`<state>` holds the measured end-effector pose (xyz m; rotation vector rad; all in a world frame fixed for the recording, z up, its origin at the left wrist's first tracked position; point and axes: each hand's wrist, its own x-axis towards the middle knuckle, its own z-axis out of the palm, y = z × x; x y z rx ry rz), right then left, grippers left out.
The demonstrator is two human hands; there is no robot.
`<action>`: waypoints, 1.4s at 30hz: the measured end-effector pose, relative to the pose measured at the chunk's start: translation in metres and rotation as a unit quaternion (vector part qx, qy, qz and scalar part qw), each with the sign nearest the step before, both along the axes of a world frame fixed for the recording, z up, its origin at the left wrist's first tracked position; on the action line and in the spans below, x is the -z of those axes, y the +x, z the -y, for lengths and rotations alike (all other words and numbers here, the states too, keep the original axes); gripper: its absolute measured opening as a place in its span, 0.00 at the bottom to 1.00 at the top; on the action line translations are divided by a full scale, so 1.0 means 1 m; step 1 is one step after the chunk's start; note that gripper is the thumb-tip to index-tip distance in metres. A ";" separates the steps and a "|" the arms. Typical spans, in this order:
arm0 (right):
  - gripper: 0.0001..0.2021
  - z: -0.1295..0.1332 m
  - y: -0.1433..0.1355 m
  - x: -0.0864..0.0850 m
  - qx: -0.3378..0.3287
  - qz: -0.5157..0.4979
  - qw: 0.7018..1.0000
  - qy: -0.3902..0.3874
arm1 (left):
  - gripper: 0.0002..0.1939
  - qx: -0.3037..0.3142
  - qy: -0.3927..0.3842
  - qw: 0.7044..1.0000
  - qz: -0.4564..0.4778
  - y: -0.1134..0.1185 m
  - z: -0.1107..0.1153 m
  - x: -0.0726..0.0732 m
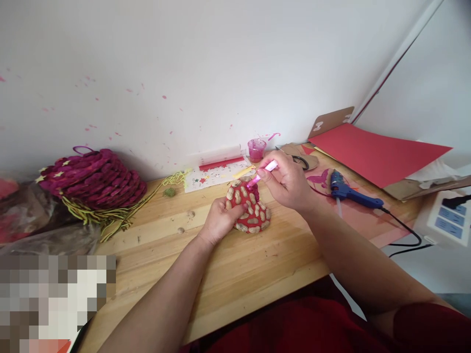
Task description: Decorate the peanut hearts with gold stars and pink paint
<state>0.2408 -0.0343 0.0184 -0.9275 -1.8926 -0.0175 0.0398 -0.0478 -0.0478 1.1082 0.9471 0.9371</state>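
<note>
In front of me is a red gourd-shaped craft piece [253, 212] covered with peanuts in their shells. Its left side is gripped by my left hand [222, 217], thumb over the front and the other fingers hidden behind. My right hand [290, 182] pinches a paintbrush [267, 169] with a pale handle and pink bristles. The brush tip touches the upper right of the piece, where some peanuts are painted magenta. Just beyond stands a clear plastic cup [256, 149] stained with pink paint.
A finished-looking magenta peanut craft [99, 181] with yellow cords leans at the left. A blue glue gun [355, 195] with its cable lies at the right, near red card [375, 152], scissors [300, 162] and a white power strip [451, 218].
</note>
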 end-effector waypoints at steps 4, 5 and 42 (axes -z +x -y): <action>0.06 -0.001 0.001 0.001 0.010 -0.022 1.000 0.003 | 0.17 0.004 0.000 1.000 0.003 -0.001 0.001 0.002; 0.06 -0.001 0.001 0.001 0.017 -0.044 0.999 0.003 | 0.18 0.005 -0.001 1.000 0.004 -0.001 0.002 0.002; 0.16 -0.014 0.002 0.008 -0.053 -0.281 0.955 -0.084 | 0.20 -0.042 0.070 0.996 0.017 0.003 0.006 0.000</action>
